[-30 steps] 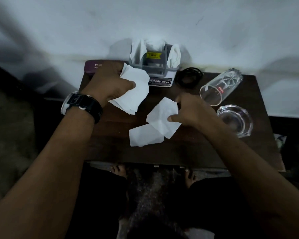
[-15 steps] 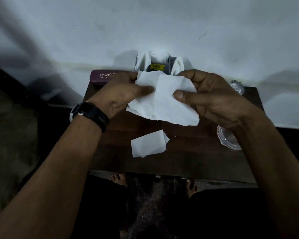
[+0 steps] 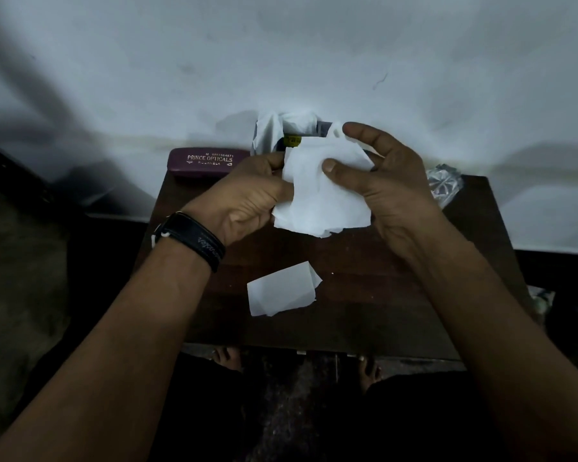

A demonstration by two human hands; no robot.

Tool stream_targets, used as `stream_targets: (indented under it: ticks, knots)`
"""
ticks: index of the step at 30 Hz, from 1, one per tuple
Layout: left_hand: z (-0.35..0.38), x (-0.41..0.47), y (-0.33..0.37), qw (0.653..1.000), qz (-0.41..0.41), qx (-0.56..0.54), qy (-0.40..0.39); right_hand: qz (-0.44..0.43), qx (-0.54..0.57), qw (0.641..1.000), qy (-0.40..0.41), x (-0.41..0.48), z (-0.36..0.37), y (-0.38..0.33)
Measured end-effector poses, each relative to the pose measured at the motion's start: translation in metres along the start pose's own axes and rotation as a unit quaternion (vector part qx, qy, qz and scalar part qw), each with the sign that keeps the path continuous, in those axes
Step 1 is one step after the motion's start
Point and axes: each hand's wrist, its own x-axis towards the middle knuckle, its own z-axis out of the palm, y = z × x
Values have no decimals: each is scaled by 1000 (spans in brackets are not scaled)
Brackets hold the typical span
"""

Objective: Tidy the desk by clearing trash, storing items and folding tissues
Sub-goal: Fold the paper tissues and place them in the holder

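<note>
Just above centre frame, both hands have a white tissue (image 3: 321, 201) lifted over the desk (image 3: 381, 311). The left hand (image 3: 247, 198) pinches its left edge, and the right hand (image 3: 391, 185) has its thumb pressed on the front with fingers curved behind. Looks like the folding step to me. Next it probably needs the edges lined up and creased, then parking by the folded tissue (image 3: 281, 290) at lower centre.

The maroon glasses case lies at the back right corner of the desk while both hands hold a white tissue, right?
No. In the head view the maroon glasses case lies at the back left corner of the desk; the left hand and right hand do hold the white tissue.
</note>
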Motion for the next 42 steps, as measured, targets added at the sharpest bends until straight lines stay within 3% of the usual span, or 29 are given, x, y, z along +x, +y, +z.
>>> stream_targets:
  ticks: [6,14,19,22,24,25,28,30,34,39,42]
  knots:
    - [9,-4,6,1000,-14,1,-11,-5,-21,999,42,-3,4,1]
    - [2,-16,18,995,-41,-19,-84,-47,-75,995,35,0,4,5]
    - [-1,-5,4,998,-39,55,2,-74,-115,990,18,-1,10,8]
    - [-9,1,3,990,-15,106,92,-102,-162,979,65,-1,7,11]
    - [-17,2,6,966,19,192,173,-168,-257,949,71,-5,-3,14]
    - [-20,1,8,947,30,247,203,-197,-316,928,26,-7,-9,17]
    - [-29,-2,8,916,47,318,239,-159,-475,824,-264,-20,-10,31]
    - [-32,-2,8,918,47,317,232,-108,-526,750,-386,-29,2,43]
    - [-29,-3,10,929,30,298,215,-137,-576,701,-399,-32,15,57]
    - [-30,-1,10,939,35,276,202,-127,-567,720,-379,-24,13,58]
    - [-30,0,9,944,41,263,195,-110,-459,802,-366,-22,3,35]
